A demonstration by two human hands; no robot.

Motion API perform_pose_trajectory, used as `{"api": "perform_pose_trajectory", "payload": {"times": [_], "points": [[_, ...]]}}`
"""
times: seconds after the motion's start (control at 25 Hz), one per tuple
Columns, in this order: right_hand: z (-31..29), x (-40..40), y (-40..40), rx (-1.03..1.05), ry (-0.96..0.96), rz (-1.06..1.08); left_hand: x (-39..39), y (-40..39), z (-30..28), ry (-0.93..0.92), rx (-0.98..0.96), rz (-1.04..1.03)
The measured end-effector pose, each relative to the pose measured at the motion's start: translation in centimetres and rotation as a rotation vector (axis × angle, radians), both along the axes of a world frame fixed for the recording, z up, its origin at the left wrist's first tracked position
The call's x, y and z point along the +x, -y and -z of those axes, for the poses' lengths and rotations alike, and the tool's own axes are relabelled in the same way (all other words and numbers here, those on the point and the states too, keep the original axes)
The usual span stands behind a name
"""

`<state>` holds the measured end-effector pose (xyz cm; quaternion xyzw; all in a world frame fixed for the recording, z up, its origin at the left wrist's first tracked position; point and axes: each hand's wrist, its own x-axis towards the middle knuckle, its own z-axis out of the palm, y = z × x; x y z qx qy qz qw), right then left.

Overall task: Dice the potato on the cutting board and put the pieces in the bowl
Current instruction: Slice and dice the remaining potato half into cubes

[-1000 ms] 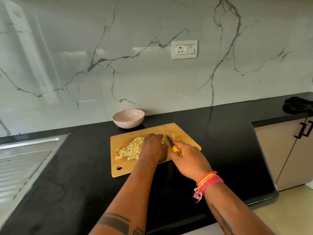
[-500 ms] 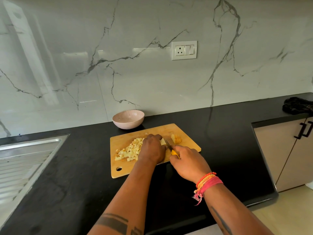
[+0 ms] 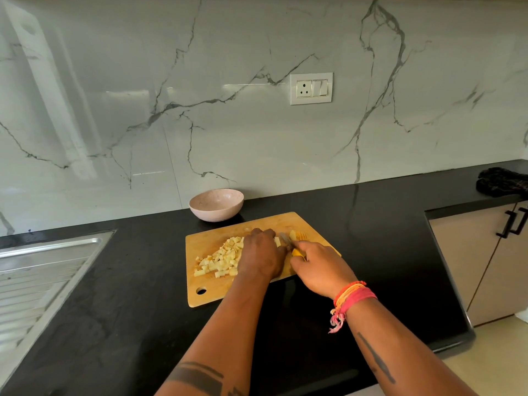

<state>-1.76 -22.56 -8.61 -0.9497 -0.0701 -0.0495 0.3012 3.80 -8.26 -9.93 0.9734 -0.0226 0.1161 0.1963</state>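
Note:
A wooden cutting board (image 3: 217, 292) lies on the black counter. A heap of diced potato (image 3: 221, 257) covers its left half. My left hand (image 3: 261, 252) presses down on a potato piece whose pale edge (image 3: 277, 241) shows beside the fingers. My right hand (image 3: 317, 267) grips a knife with a yellow handle (image 3: 298, 252); its blade (image 3: 285, 239) lies just right of my left fingers. A sliced potato chunk (image 3: 297, 235) sits beyond the blade. The pink bowl (image 3: 216, 204) stands behind the board and looks empty.
A steel sink drainboard (image 3: 43, 270) fills the left side. A dark cloth (image 3: 503, 181) lies at the far right of the counter. A cabinet with a black handle (image 3: 511, 224) sits below it. A wall socket (image 3: 311, 88) is on the marble backsplash.
The knife has shifted slightly left, closer to my left fingers, while that hand stays pressed on the potato. The heap of dice is unchanged.

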Motion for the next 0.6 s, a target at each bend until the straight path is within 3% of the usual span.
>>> {"api": "perform_pose_trajectory", "payload": {"times": [0.12, 0.4, 0.6], "points": [[0.5, -0.3, 0.5, 0.029, 0.009, 0.022, 0.3, 0.3, -0.3, 0.025, 0.098, 0.014], [0.7, 0.0, 0.5, -0.025, 0.024, -0.001, 0.4, -0.6, -0.2, -0.009, -0.068, 0.075], [1.0, -0.4, 0.6, -0.045, 0.027, -0.026, 0.5, -0.8, -0.1, -0.004, -0.065, 0.052]]}}
